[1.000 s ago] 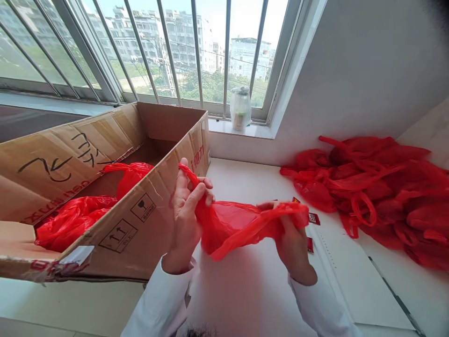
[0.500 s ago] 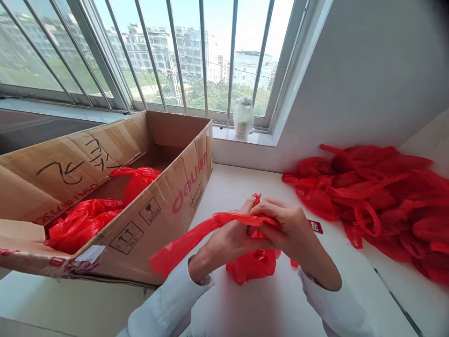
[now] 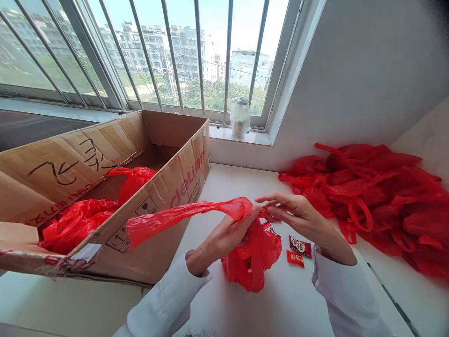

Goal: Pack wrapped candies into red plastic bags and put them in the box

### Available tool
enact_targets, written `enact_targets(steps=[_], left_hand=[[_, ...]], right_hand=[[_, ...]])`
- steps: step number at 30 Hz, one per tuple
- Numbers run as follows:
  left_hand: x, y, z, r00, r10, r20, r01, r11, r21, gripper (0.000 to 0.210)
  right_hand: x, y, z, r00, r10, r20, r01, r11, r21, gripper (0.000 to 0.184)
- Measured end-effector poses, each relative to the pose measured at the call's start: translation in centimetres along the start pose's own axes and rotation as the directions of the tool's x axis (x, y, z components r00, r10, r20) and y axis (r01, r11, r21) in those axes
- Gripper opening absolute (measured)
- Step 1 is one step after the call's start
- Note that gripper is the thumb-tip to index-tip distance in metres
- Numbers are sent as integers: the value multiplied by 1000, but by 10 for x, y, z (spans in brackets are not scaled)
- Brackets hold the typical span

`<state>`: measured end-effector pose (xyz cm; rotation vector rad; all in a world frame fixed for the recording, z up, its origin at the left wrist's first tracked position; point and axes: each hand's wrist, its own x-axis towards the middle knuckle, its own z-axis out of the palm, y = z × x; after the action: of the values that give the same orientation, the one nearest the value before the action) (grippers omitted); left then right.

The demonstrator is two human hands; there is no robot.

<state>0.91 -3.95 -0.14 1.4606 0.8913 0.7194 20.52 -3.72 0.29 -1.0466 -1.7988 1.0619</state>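
A filled red plastic bag [image 3: 250,262] hangs just over or on the white table, below my hands; I cannot tell whether it touches. My left hand [image 3: 236,229] is closed around the bag's gathered neck. From that grip one long handle of the bag stretches left toward the cardboard box. My right hand [image 3: 294,213] pinches a short end of the red plastic between thumb and fingers, to the right of the left hand. Two small wrapped packets, a dark red packet [image 3: 300,246] and a bright red packet [image 3: 295,258], lie beneath the right hand.
At left stands an open cardboard box [image 3: 191,175] with red bags [image 3: 80,222] inside. A heap of red bags [image 3: 375,196] covers the table's right side by the wall. A bagged cup [image 3: 240,117] sits on the sill of the barred window.
My right hand has moved right, away from the left, drawing out an end of plastic. The long handle has swung up and left. The packets on the table now show more fully.
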Motion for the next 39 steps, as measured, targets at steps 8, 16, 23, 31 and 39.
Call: enact_targets(steps=[8, 16, 23, 31, 39], left_hand=[[12, -10, 1, 997, 16, 75, -5, 990, -144, 38], [15, -6, -11, 979, 11, 205, 43, 966, -256, 24], [12, -5, -29, 922, 82, 377, -67, 996, -54, 12], [3, -15, -14, 867, 476, 148, -398, 482, 780, 19], [-7, -33, -14, 779, 622, 78, -355, 335, 873, 20]], right_hand=[[6, 32, 17, 925, 31, -379, 2, 996, 86, 21], [-30, -9, 39, 873, -471, -125, 380, 819, -430, 16], [-25, 10, 28, 916, -352, -194, 334, 935, -118, 15], [3, 40, 46, 988, 131, 78, -152, 876, 457, 39], [10, 42, 43, 995, -1, 100, -34, 936, 350, 24]])
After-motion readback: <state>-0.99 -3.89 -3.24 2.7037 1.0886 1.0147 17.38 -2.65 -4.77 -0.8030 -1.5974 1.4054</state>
